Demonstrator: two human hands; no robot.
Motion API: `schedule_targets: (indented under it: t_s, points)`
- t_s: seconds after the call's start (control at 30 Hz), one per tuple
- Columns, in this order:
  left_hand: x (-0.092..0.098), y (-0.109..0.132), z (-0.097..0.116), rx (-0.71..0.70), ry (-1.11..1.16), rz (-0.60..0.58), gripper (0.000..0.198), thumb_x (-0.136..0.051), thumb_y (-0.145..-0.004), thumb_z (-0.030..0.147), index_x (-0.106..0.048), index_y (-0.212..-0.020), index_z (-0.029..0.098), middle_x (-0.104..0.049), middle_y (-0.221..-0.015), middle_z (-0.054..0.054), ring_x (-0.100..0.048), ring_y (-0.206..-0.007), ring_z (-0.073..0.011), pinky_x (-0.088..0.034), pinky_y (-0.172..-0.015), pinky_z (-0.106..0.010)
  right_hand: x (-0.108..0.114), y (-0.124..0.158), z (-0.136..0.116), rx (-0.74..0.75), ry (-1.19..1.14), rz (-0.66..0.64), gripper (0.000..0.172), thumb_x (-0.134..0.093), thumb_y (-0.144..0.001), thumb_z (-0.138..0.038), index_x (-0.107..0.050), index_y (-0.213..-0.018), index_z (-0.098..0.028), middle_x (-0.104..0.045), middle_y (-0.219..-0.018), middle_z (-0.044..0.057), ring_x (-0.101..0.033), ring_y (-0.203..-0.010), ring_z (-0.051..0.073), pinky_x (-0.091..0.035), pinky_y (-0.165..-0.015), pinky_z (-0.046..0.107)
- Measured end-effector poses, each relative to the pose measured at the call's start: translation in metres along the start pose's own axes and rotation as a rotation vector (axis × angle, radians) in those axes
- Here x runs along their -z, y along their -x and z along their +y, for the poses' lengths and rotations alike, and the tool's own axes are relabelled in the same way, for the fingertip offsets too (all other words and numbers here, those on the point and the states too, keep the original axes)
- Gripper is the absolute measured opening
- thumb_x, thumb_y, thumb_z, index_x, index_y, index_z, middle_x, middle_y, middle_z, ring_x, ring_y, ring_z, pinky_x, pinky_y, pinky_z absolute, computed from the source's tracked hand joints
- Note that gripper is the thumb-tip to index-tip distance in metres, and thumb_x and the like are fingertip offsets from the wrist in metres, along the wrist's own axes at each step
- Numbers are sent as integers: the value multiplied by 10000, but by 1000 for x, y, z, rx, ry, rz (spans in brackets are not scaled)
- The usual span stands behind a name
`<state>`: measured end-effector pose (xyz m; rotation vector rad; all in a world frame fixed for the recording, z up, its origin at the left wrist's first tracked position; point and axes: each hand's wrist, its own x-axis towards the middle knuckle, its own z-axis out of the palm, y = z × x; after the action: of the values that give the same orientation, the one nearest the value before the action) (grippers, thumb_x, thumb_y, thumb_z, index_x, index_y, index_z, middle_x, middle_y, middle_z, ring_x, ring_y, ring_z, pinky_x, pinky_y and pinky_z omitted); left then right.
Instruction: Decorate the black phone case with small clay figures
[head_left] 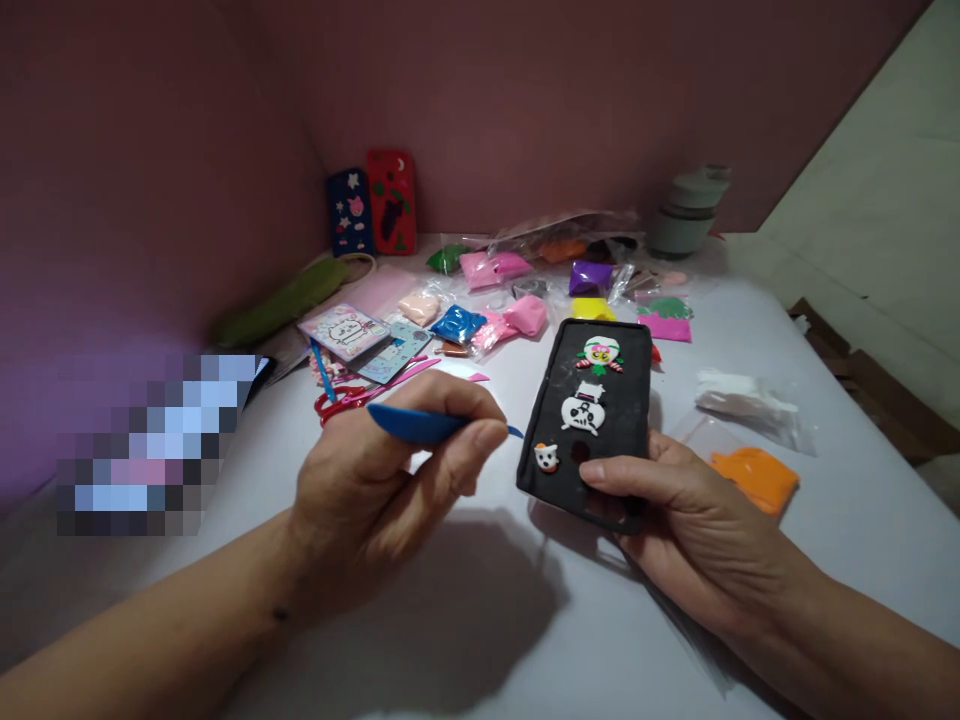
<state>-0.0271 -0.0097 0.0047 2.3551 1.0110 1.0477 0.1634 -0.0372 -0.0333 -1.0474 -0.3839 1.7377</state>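
Pinched in my left hand [405, 470] is a blue plastic modelling tool [412, 425], its thin tip pointing right, close to the left edge of a black phone case [607, 400]. My right hand [675, 500] grips that case from its lower right, thumb lying on the decorated face. On the case sit a white figure with green and pink parts [600, 353], a larger white figure with black markings [583, 412] and a small white-and-orange face [547, 458]. Near my thumb is a dark round spot. Whether the tool tip touches the case I cannot tell.
Bags of coloured clay, such as blue [459, 325], purple [590, 278] and orange [756, 478], lie across the table. Red scissors [337, 403] and printed cards [345, 332] are at left. Decorated cases [391, 205] lean at the back, a cup [684, 215] stands back right.
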Motion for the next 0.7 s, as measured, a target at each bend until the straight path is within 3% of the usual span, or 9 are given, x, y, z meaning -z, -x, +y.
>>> schedule_targets:
  t_s: [0.1, 0.23, 0.4, 0.7]
  points:
    - [0, -3, -3, 64, 51, 98, 149, -483, -879, 110, -556, -775, 187, -538, -621, 45, -498, -513, -71, -417, -489, -208, 0, -1, 1, 16, -1, 4, 282, -757, -575, -66, -726, -835, -169, -765, -831, 56, -692, -747, 178, -548, -738, 297]
    - [-1, -4, -5, 183, 242, 83, 174, -461, -910, 142, -554, -769, 184, -510, -592, 45, -500, -508, -79, -416, -449, -205, 1, -1, 1, 12, -8, 2, 288, -756, -573, -59, -727, -840, -162, -763, -819, 55, -686, -720, 163, -547, -717, 281]
    - [-2, 1, 0, 90, 174, -27, 113, -494, -907, 168, -573, -826, 161, -552, -605, 39, -511, -481, -64, -412, -459, -194, 1, -1, 1, -1, -4, -10, 285, -755, -598, -76, -712, -866, -164, -758, -833, 65, -682, -745, 183, -555, -734, 340]
    - [-6, 2, -1, -2, 79, -58, 98, -497, -911, 168, -563, -839, 160, -581, -573, 46, -551, -475, -55, -433, -462, -141, 1, -2, 1, 14, 4, -17, 238, -753, -593, -78, -729, -816, -155, -763, -834, 70, -685, -753, 175, -546, -736, 291]
